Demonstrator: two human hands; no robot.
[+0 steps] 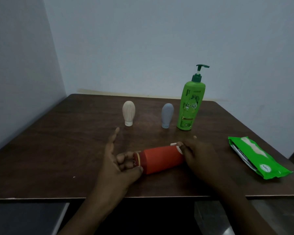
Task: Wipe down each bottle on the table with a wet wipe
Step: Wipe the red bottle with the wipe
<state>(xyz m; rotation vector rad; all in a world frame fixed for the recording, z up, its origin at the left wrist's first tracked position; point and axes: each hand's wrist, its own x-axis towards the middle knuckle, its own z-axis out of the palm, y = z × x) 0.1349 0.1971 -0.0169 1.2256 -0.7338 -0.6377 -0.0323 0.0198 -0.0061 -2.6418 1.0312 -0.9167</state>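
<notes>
Dark table [58, 158]: you are holding the red bottle [161, 159] sideways near its front edge, left hand [119, 165] gripping the cap, right hand [199, 155] pinching the wet wipe [178, 148] against the base; next, probably rotating it.

Table [58, 150]: dark wood-grain top, smooth, faint sheen. Red bottle [161, 159]: matt plastic, smooth body, glossier band at the cap end. Green pump bottle [190, 106]: glossy plastic, printed label. Cream squeeze bottle [128, 112]: ribbed, matt, soft-looking; white plastic cap. Grey squeeze bottle [167, 115]: smooth, matt, same soft look. Wet wipe [177, 147]: white, cloth-like. Wipe pack [256, 158]: glossy crinkled plastic film. Wall [143, 39]: matt paint.
</notes>
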